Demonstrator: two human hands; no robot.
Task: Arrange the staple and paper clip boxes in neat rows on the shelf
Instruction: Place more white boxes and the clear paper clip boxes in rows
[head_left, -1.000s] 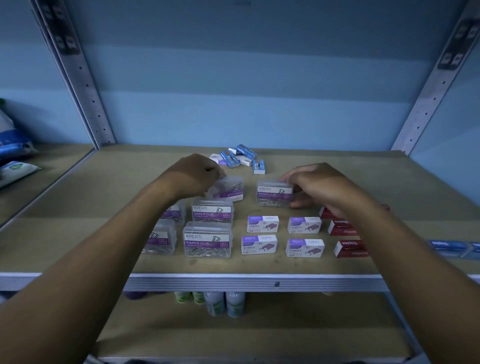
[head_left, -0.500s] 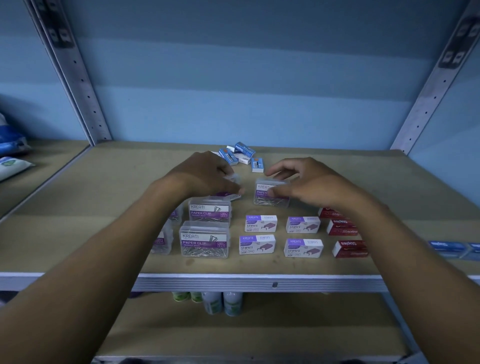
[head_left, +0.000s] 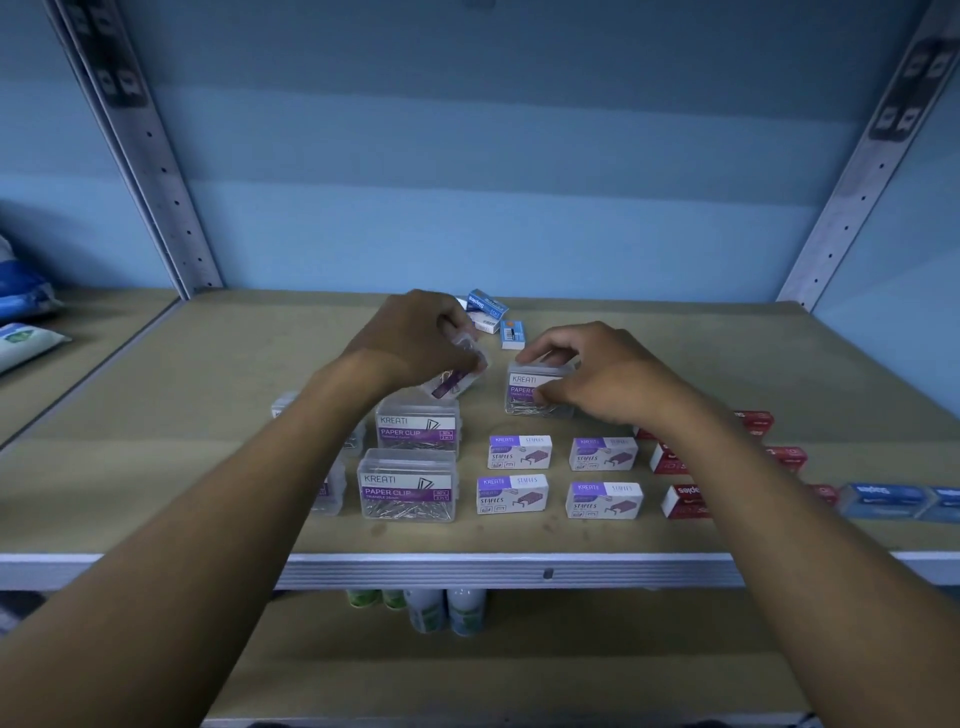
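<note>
A tilted clear paper clip box (head_left: 457, 376) is gripped in the curled fingers of the left hand (head_left: 415, 338). An upright paper clip box (head_left: 535, 392) is pinched under the right hand (head_left: 597, 376), just right of the left.

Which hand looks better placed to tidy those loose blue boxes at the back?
Probably the left hand: it is nearest the blue staple boxes, though it holds a tilted paper clip box.

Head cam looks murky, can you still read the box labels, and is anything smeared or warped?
Head view: dim, bluish light; front paper clip box label reads clearly; tilted box in left hand is motion-blurred; red staple boxes are soft; shelf uprights lean from wide-angle distortion.
</note>
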